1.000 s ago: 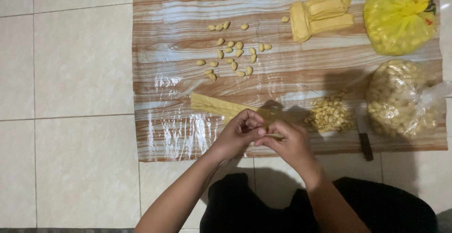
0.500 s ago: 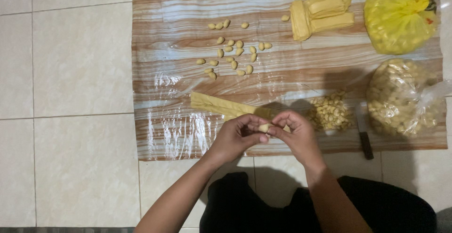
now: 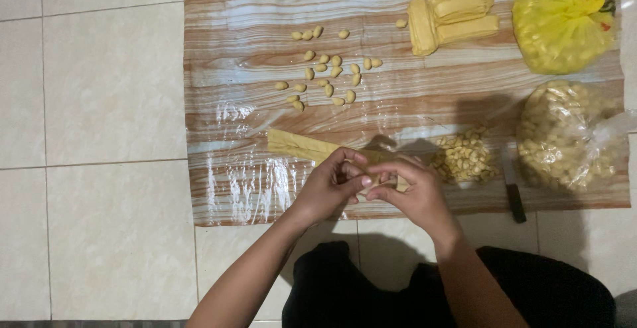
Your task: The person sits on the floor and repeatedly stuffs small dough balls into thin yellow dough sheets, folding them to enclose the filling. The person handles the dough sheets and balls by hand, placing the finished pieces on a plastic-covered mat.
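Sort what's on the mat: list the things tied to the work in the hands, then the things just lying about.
In the work:
left hand and right hand, fingertips together on a small dough piece, mostly hidden
dough strip beside them
shaped pieces laid in rows
pile of nuts

Lying about:
folded dough stack
yellow bag
clear bag
knife

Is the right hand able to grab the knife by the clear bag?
Probably yes. The knife lies bare on the mat just beside the right hand, nothing between them, though that hand's fingers are busy pinching something with the left hand.
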